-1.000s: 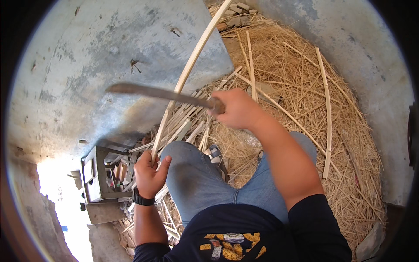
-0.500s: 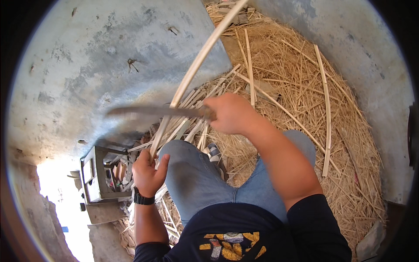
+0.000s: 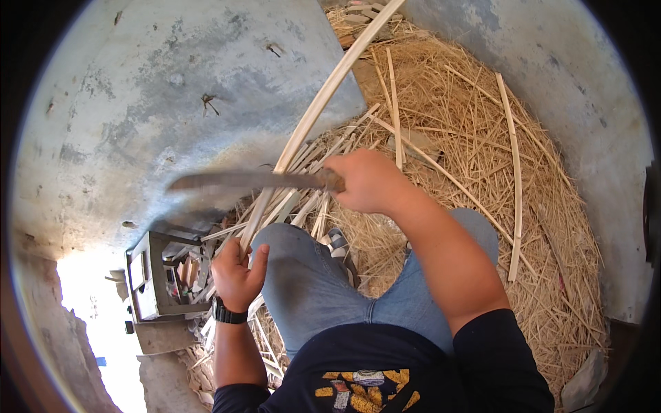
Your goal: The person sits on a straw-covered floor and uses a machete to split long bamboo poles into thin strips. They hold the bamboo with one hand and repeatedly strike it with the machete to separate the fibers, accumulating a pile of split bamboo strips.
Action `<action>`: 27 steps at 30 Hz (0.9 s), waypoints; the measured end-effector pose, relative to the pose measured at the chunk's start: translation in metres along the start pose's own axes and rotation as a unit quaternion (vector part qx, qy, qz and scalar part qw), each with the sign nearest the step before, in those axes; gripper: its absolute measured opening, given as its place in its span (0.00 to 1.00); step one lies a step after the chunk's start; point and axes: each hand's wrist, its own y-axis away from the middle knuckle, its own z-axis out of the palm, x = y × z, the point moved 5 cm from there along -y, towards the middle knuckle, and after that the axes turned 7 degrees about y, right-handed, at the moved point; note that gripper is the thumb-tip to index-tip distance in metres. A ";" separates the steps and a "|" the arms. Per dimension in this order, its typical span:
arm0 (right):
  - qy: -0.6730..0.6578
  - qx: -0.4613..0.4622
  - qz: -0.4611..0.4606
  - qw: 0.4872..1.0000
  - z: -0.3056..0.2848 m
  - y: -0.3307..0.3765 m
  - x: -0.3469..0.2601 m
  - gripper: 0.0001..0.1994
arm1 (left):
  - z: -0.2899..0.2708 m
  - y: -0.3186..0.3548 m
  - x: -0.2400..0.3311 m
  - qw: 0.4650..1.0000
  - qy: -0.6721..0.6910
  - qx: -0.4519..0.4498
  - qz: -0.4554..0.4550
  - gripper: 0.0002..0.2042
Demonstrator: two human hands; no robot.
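Note:
A long, pale strip of split bamboo or wood [image 3: 323,96] slants from beside my left knee up past the top edge. Its lower end is in my left hand [image 3: 237,274], fingers wrapped round it and thumb raised. My right hand [image 3: 368,180] is closed round the short wooden handle of a long dark knife [image 3: 227,180]. The blade points left, slightly blurred, and crosses the strip just above my left knee. Whether its edge bites into the strip I cannot tell.
Shavings and thin slivers [image 3: 454,131] cover the floor. A long loose strip [image 3: 511,172] lies at the right. Cut strips [image 3: 303,162] are heaped beyond my left knee. A dark-framed wooden stand [image 3: 155,279] is at the left. Stained walls [image 3: 172,82] rise around; a bright opening [image 3: 96,323] is lower left.
The long strip's upper end has shifted slightly right. My left hand is a little lower, and the knife lies across the strip in nearly the same place.

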 end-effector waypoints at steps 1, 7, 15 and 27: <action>0.027 -0.017 -0.009 0.999 0.003 0.002 -0.005 0.10 | 0.003 0.000 0.002 1.000 -0.004 -0.011 -0.002 0.18; 0.078 -0.057 -0.019 0.995 -0.015 0.007 -0.023 0.10 | -0.001 -0.005 0.004 0.999 -0.022 0.008 0.041 0.17; 0.044 0.009 0.055 0.997 -0.041 0.009 0.011 0.10 | -0.001 -0.017 0.012 0.999 -0.012 0.004 0.043 0.19; -0.068 0.066 0.087 0.992 -0.021 -0.001 0.029 0.10 | -0.007 -0.029 0.013 0.997 -0.067 0.008 0.029 0.13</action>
